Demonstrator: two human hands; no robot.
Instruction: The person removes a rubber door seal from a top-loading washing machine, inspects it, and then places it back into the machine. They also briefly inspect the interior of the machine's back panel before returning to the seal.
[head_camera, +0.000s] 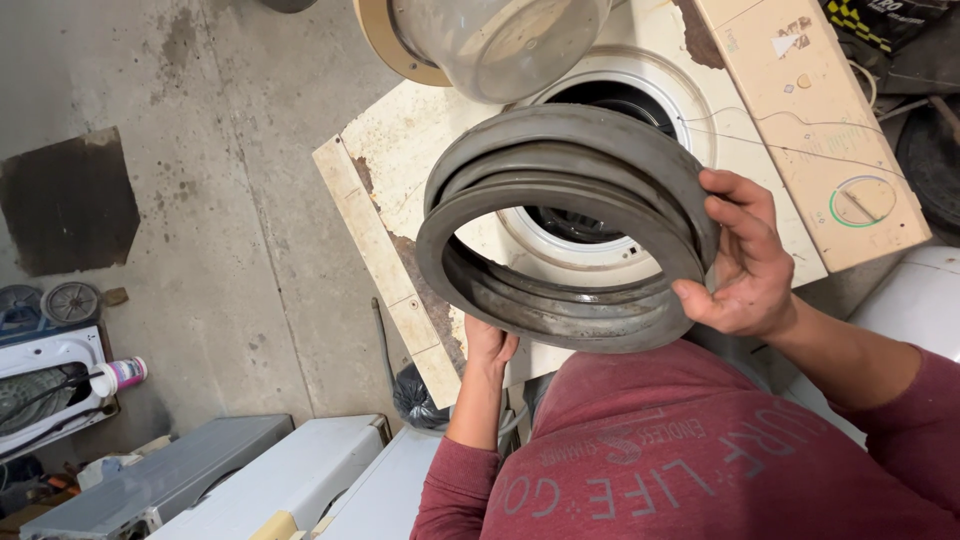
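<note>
Hands gripping large grey ribbed rubber door gasket (565, 225) above rusty cream front-loading washing machine (420, 140): right hand (745, 260) clasping its rim, left hand (488, 345) closing on its underside; round drum opening (610, 105) showing dark behind.

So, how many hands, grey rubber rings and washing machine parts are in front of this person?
Hands: 2, the left hand and the right hand
Large grey rubber door gasket ring: 1
Worn cream front-loading washing machine: 1
Clear glass washer door: 1
Total: 5
</note>
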